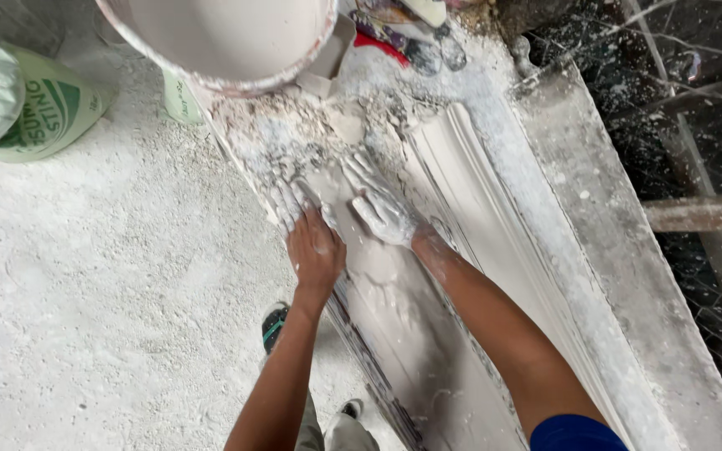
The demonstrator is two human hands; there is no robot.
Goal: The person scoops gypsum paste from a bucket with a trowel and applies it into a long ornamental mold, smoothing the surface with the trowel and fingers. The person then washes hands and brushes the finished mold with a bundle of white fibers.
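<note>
**Below the bucket, two flat hands on wet plaster**

Below the white bucket [227, 42], a long plaster moulding [453, 217] lay in its grey trough form [628, 276]. Both hands pressed onto the wet plaster just below the bucket's rim. The left hand [315, 246] was open, fingers spread flat near the moulding's outer edge. The right hand [382, 205], coated white, was also open and flat beside it. Uneven pressure could likely have dented the soft surface or blurred the ridged profile. Dry crumbs [294, 134] heaped right under the bucket might have been dragged in, leaving lumps.
</note>
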